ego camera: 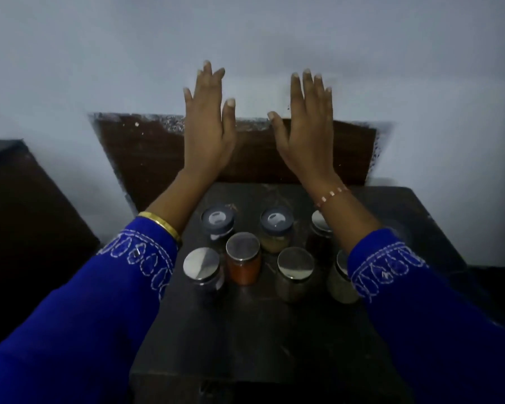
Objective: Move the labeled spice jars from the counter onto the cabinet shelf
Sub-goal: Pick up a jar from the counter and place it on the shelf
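Several spice jars stand on a dark counter (245, 330). Two at the back have dark lids (217, 221) (276, 221). The others carry shiny metal lids, among them a jar of orange-red powder (243, 263), a jar at the front left (202, 265) and one at the front middle (295, 265). Two more jars at the right (321, 225) (340, 282) are partly hidden by my right arm. My left hand (207, 123) and my right hand (306, 123) are raised above the jars, fingers spread, holding nothing. No labels are readable.
A brown wooden panel (146, 153) is set in the white wall behind the counter. A dark piece of furniture (21, 205) stands at the left. The light is dim.
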The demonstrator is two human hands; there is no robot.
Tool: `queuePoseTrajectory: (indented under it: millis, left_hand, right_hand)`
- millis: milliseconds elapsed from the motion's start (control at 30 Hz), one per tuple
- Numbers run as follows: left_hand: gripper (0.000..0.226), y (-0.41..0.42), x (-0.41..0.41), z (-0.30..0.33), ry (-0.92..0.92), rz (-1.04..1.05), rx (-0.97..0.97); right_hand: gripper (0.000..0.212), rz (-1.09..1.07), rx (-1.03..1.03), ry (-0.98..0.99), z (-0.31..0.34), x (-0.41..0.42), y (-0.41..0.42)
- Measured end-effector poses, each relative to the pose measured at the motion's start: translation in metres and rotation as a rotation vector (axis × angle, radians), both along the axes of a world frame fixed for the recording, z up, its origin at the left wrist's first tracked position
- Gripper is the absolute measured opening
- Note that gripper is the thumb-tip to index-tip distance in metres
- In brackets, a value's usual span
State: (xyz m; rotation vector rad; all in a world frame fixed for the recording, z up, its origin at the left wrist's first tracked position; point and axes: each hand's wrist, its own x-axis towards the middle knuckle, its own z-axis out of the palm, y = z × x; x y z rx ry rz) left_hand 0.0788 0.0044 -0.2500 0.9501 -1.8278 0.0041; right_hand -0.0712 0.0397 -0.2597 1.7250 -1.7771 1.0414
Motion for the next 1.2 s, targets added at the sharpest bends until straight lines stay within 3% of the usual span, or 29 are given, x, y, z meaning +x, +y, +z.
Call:
queuePoseTrajectory:
  millis: [233, 600, 900, 1200]
  left_hand:
    - [0.047, 0.04, 0.027, -0.071, 0.054, 0.063, 0.204]
    - [0.046, 0.063, 0.063, -0.157, 0.155, 0.093, 0.607]
    - [0.043, 0.065, 0.103, -0.201, 0.418, 0.103, 1.012]
    - [0.021, 0.063, 0.125, -0.231, 0.504, 0.094, 1.108]
  right_hand:
    - [0.067, 0.084, 0.13, -0.156, -0.08, 0.025, 0.035]
    - [0.066, 0.143, 0.413, -0.314, -0.142, 0.064, 0.072]
    - [0.073, 0.381, 0.762, -0.159, -0.184, 0.12, 0.058]
    - [0.074, 0.337, 0.918, 0.059, -0.185, 0.145, 0.032]
